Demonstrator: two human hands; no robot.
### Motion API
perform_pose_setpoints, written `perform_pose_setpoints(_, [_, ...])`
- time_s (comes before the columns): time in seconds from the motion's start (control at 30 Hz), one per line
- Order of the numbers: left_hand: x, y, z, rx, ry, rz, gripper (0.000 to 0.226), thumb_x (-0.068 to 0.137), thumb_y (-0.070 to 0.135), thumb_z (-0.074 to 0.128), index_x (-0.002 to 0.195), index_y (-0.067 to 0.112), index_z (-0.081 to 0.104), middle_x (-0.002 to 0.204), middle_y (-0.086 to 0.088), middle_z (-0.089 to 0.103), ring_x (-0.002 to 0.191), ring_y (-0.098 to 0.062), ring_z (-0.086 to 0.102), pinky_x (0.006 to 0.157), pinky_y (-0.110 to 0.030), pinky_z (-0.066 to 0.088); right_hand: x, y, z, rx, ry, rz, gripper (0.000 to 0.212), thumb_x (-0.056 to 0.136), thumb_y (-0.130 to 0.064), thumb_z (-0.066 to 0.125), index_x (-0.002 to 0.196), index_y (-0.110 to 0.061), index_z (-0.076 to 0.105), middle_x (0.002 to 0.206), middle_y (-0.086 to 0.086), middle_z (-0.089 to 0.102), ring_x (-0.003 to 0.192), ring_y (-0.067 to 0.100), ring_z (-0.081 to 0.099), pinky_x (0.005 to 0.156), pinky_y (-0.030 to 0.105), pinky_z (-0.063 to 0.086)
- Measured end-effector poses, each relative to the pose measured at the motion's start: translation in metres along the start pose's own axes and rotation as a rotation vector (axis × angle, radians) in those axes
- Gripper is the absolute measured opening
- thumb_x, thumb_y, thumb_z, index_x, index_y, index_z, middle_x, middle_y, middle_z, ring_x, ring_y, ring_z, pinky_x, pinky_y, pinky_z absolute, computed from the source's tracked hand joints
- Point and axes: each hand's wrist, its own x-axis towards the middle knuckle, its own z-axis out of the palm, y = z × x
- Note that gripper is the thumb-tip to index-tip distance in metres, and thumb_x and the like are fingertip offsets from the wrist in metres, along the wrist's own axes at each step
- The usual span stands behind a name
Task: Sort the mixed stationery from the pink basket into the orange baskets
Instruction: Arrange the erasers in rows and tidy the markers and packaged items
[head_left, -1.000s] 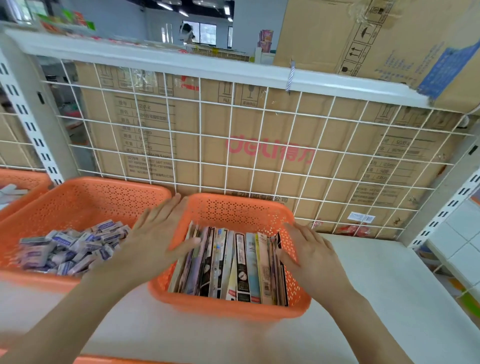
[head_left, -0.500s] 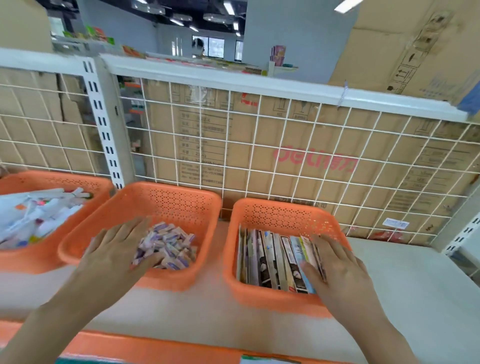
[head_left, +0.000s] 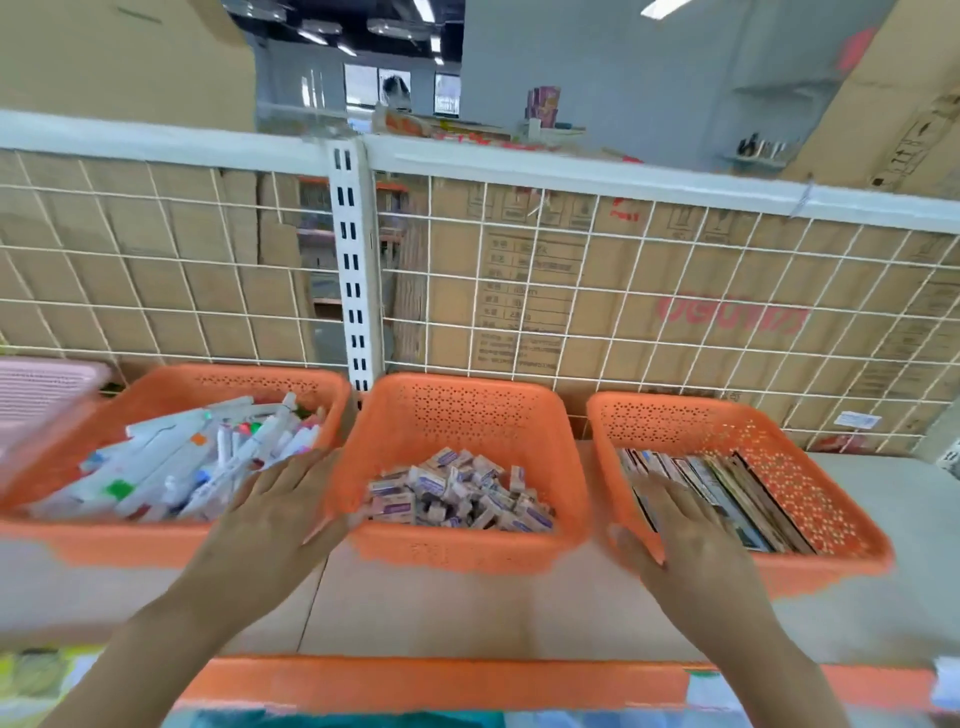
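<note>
Three orange baskets stand in a row on the shelf. The left orange basket (head_left: 171, 540) holds several pens and markers (head_left: 197, 467). The middle orange basket (head_left: 457, 415) holds several small eraser boxes (head_left: 457, 493). The right orange basket (head_left: 810, 499) holds flat card packs (head_left: 737, 493) stood on edge. A corner of the pink basket (head_left: 47, 395) shows at the far left. My left hand (head_left: 280, 509) hovers flat, fingers straight, over the gap between the left and middle baskets. My right hand (head_left: 685, 535) lies flat over the left end of the right basket, holding nothing.
A white wire grid (head_left: 571, 291) backs the shelf, with a slotted upright post (head_left: 356, 270) and cardboard boxes (head_left: 675, 312) behind it. The shelf's orange front edge (head_left: 447, 680) runs along the bottom. Bare shelf board (head_left: 467, 608) lies in front of the baskets.
The view has swung left, bringing the left basket and the pink basket into sight. My left hand moved off the middle basket toward its left edge; my right hand slid to the right basket's left end.
</note>
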Motion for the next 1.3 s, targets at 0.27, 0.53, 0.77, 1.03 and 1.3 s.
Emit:
perform_pose_setpoints(0.27, [0.040,0.018,0.002,-0.100,-0.098,0.123,0.094,0.065,0.067,0.000,0.149,0.027,0.013,0.154,0.013,0.013,0.141,-0.005,0.008,0.113,-0.023,0.009,0.042,-0.043,0.024,0.045,-0.087,-0.144,0.055,0.093,-0.041,0.050,0.143,-0.022,0.037,0.145,-0.001,0.040,0.136,0.021,0.034,0.106,0.033,0.032])
perform_pose_setpoints(0.53, [0.093,0.031,0.032,-0.056,-0.133,0.127,0.060,0.098,0.043,0.034,0.150,0.022,0.013,0.155,0.007,0.013,0.142,-0.010,0.011,0.115,-0.026,0.013,0.109,-0.061,0.058,0.047,-0.277,-0.262,0.056,0.097,-0.038,0.042,0.147,-0.025,0.021,0.149,-0.007,0.030,0.137,0.013,0.028,0.110,0.027,0.025])
perform_pose_setpoints(0.77, [0.159,0.033,0.050,-0.064,-0.326,0.033,0.043,0.093,0.010,0.044,0.135,0.013,0.044,0.140,-0.006,0.045,0.128,-0.021,0.042,0.107,-0.032,0.034,0.186,-0.070,0.088,0.003,-0.505,-0.261,0.037,0.095,-0.021,0.046,0.131,-0.017,0.049,0.133,0.004,0.053,0.121,0.022,0.049,0.098,0.036,0.042])
perform_pose_setpoints(1.03, [0.208,0.031,0.069,-0.104,-0.682,0.000,0.028,0.081,0.017,0.064,0.103,0.001,0.064,0.103,-0.013,0.066,0.090,-0.025,0.060,0.075,-0.032,0.046,0.222,-0.083,0.119,-0.022,-0.685,-0.216,0.036,0.080,-0.042,0.067,0.099,-0.012,0.064,0.097,0.003,0.063,0.090,0.022,0.059,0.071,0.031,0.043])
perform_pose_setpoints(1.3, [0.213,0.024,0.083,-0.202,-0.682,-0.051,0.019,0.079,0.021,0.066,0.086,0.011,0.052,0.090,-0.005,0.058,0.080,-0.019,0.054,0.067,-0.029,0.041,0.224,-0.079,0.136,0.160,-0.714,-0.130,0.032,0.072,-0.034,0.077,0.088,-0.011,0.064,0.086,0.005,0.067,0.073,0.016,0.058,0.063,0.028,0.045])
